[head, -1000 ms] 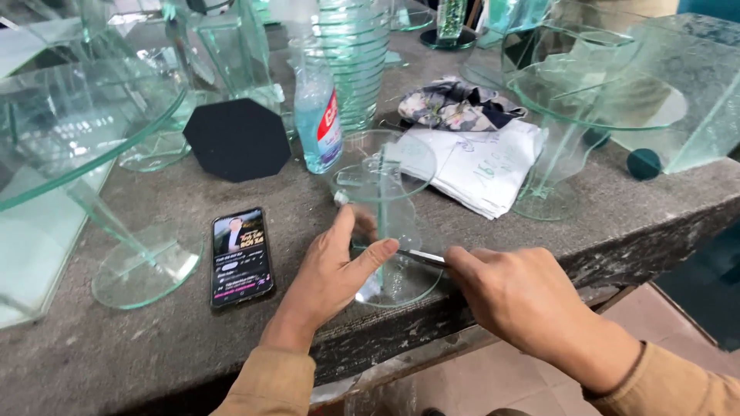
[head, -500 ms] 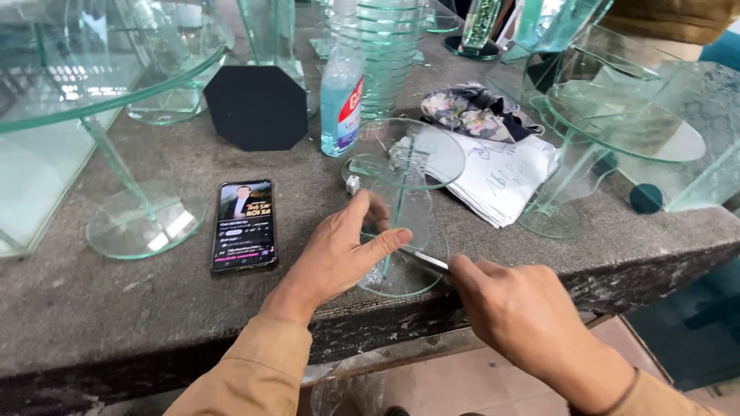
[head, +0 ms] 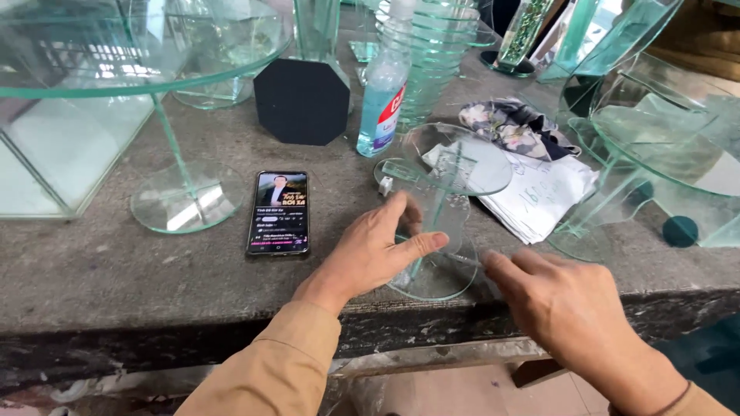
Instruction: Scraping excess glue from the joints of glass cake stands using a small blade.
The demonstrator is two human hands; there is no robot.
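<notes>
The left hand [head: 370,250] grips the stem of the small glass stand [head: 439,223] at the bench edge [head: 193,293]. The right hand [head: 566,308], fingers loosely extended, touches its round base.

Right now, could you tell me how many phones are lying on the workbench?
1. A single smartphone lies screen-up on the stone workbench, left of the left hand and beside the round base of a glass stand. Clutter farther back might hide others.
</notes>
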